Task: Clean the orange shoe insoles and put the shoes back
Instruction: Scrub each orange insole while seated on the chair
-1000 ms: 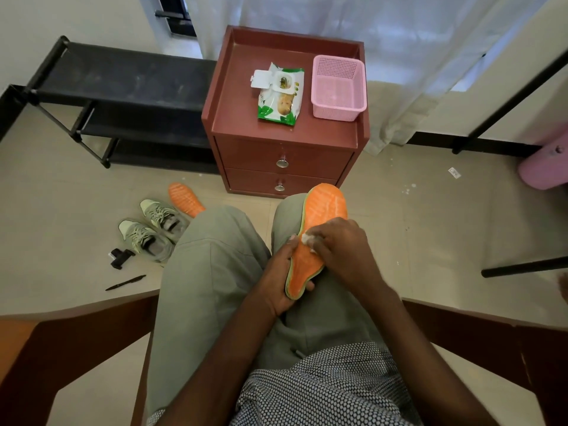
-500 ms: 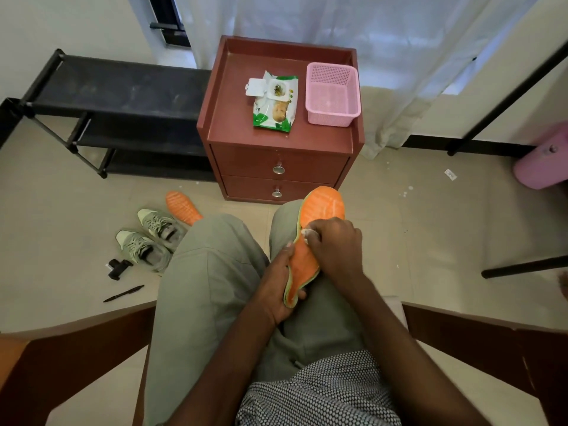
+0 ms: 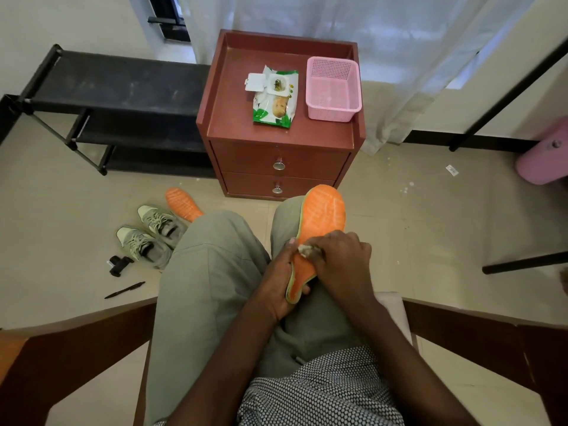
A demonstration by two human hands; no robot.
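Observation:
An orange insole (image 3: 323, 215) with a green edge lies along my right thigh, toe end pointing away. My left hand (image 3: 278, 281) grips its heel end from the left side. My right hand (image 3: 339, 256) holds a small white wipe (image 3: 305, 249) pressed on the insole's middle. A second orange insole (image 3: 183, 204) lies on the floor to the left, partly hidden by my left knee. Beside it stand two grey-green shoes (image 3: 149, 236) on the tiles.
A red-brown two-drawer cabinet (image 3: 276, 139) stands ahead, carrying a wipes pack (image 3: 275, 101) with its lid open and a pink basket (image 3: 333, 89). A black shoe rack (image 3: 107, 96) is at left. A pen (image 3: 124, 290) and a black clip (image 3: 118, 265) lie on the floor.
My right hand with the wipe has slid slightly along the insole's middle. The left hand keeps its hold on the heel. The camera has tilted a little.

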